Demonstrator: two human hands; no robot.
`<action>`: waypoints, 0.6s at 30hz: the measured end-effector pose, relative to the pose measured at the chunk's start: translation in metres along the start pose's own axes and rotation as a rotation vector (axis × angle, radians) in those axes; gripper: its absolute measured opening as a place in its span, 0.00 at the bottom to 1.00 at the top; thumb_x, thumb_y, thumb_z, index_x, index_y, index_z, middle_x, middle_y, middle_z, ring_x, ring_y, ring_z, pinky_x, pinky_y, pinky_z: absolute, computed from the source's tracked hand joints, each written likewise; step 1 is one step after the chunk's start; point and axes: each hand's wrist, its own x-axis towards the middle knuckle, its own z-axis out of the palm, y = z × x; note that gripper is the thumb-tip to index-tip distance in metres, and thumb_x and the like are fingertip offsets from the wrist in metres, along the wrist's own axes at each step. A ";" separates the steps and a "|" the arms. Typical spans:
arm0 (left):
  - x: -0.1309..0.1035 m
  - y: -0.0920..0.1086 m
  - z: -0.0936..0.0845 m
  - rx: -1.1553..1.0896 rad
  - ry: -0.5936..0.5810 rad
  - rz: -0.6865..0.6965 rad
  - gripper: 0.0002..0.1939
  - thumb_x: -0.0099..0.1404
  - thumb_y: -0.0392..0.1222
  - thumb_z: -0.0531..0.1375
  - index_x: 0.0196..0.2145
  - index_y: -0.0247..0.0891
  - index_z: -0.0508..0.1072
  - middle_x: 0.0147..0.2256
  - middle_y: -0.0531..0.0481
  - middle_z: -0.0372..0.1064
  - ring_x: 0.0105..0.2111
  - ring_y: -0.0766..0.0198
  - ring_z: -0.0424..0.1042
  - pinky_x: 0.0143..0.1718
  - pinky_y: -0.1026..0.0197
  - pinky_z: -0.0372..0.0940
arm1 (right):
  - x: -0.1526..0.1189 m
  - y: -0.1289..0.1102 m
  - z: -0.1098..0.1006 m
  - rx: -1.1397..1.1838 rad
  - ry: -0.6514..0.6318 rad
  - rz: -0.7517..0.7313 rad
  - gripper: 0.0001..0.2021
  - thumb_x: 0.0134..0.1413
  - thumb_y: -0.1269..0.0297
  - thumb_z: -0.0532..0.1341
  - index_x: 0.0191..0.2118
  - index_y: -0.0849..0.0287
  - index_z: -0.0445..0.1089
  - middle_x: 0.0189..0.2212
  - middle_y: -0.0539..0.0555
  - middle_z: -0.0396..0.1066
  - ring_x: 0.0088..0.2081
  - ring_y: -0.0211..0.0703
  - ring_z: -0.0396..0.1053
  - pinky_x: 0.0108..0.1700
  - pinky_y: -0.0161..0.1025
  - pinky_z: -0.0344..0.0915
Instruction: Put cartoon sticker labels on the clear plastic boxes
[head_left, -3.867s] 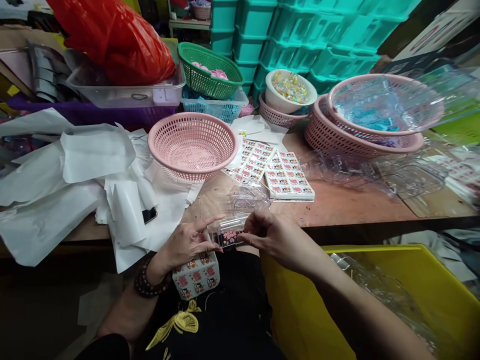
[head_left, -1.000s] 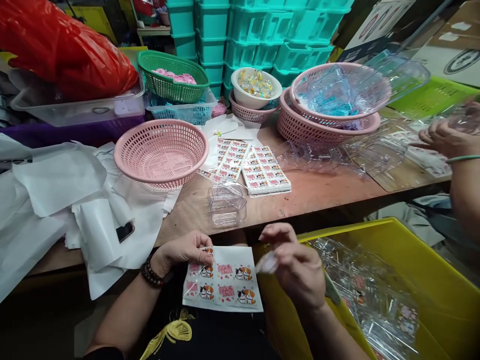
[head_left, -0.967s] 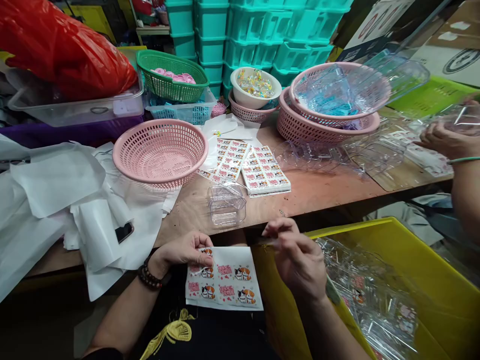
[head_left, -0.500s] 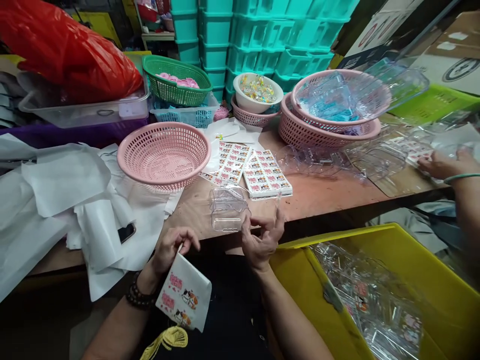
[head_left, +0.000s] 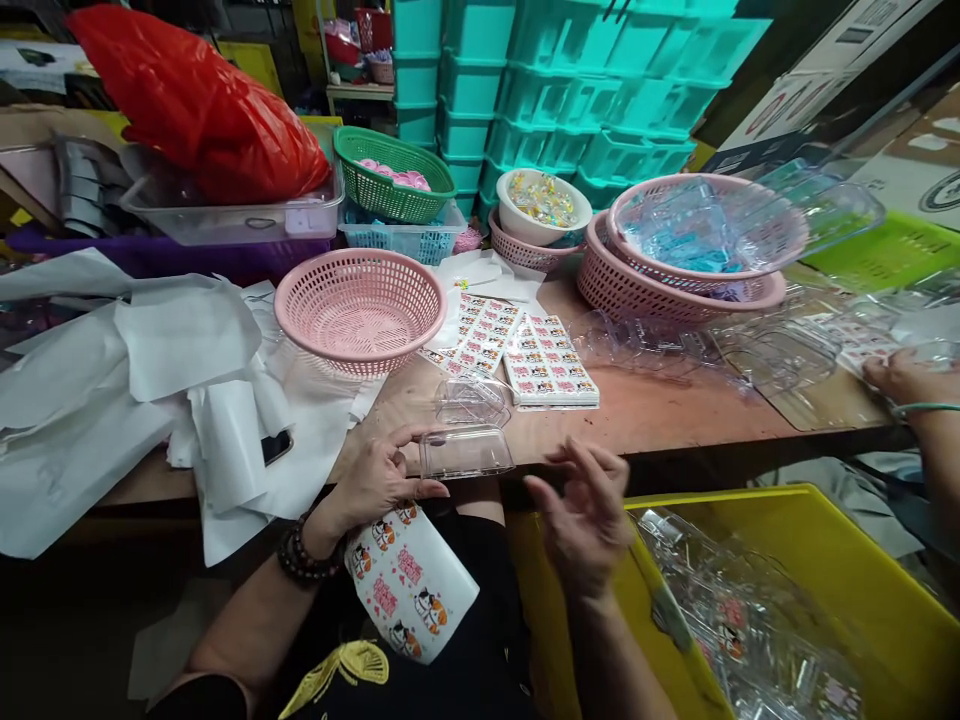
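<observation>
Just off the table's near edge, the left hand pinches a clear, glossy box, with a sheet of cat-and-dog stickers hanging below. The right hand is beside it, fingers spread and curled; whether they hold anything, I can't tell. Bare wood runs right of the sticker stack; its pink lettering is unreadable.

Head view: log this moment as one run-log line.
left hand: holds clear case and sticker sheet | right hand: off case, fingers apart | yellow bin: holds clear packs
</observation>
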 end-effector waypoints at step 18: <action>-0.004 -0.003 0.001 0.310 0.108 0.197 0.34 0.52 0.50 0.74 0.56 0.43 0.74 0.35 0.52 0.76 0.26 0.66 0.68 0.31 0.63 0.65 | 0.064 -0.049 0.008 0.370 -0.706 0.947 0.18 0.40 0.49 0.74 0.31 0.59 0.79 0.27 0.52 0.80 0.28 0.42 0.77 0.33 0.39 0.75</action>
